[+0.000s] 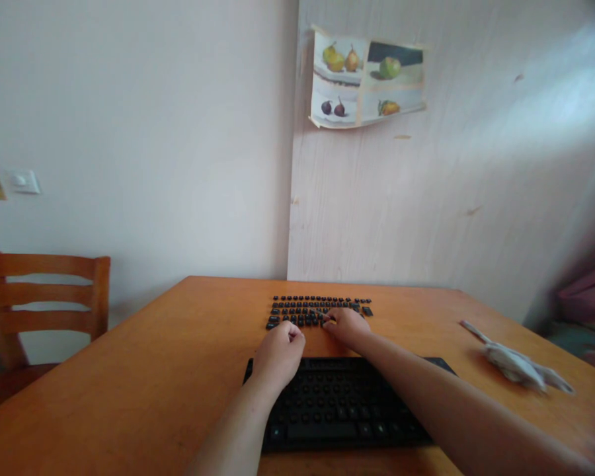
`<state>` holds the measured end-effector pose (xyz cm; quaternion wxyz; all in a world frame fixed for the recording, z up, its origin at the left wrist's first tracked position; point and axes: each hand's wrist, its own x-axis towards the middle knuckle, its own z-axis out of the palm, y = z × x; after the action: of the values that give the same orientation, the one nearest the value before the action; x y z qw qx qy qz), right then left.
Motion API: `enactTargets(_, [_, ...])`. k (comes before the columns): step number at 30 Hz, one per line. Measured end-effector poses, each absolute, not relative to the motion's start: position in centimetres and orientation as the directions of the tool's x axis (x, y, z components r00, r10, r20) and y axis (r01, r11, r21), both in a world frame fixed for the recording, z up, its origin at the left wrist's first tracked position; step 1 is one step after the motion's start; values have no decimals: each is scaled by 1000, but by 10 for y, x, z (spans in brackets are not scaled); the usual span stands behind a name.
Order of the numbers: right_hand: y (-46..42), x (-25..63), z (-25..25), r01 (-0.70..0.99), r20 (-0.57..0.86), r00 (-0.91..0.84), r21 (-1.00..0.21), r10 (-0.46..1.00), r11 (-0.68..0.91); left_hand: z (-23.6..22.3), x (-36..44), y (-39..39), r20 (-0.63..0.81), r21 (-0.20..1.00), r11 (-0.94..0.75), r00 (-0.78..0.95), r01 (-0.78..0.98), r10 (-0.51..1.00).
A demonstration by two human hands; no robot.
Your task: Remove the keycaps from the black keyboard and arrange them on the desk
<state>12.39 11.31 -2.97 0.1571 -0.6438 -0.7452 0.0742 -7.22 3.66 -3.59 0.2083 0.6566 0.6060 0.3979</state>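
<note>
Both hands are out over the worktop (178, 370) here, and the busy spot is just below the centre of the frame. The right hand (348, 325) reaches in from the lower right, bent at the wrist, its fingertips down among the loose black keys (311, 305); whether it pinches one of them I cannot tell, as the fingers hide the spot. Those keys lie in several near-straight rows, small ones mostly, with wider ones at the left and right ends. Over to the left hand (280, 349), coming up from the bottom of the frame: fingers curled inward, thumb near them, above the upper left corner of the keyboard (322, 403), and what it may hold, if anything, I cannot make out. That black keyboard sits at the lower centre, its long side across the frame, partly covered by both forearms, with a few wider keys showing along its near edge. Out to the right, well apart from the hands, lies a pale, blurred bundle (515, 367) with a thin stick-like end pointing up and left. A wooden chair (49, 294) stands at the left edge, and fruit pictures (367, 79) hang on the wall, upper right of centre.
</note>
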Motion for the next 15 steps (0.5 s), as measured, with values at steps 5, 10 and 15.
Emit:
enactTargets(5, [111, 125, -27, 942, 141, -121, -295, 983, 159, -36, -72, 37, 262, 762, -169, -59, 626, 963])
enactTargets(10, [112, 123, -28, 949, 145, -122, -271, 982, 158, -34, -71, 37, 258, 769, -168, -59, 617, 964])
enactTargets(15, [112, 120, -28, 954, 154, -128, -251, 980, 164, -35, -71, 37, 249, 780, -156, -71, 605, 966])
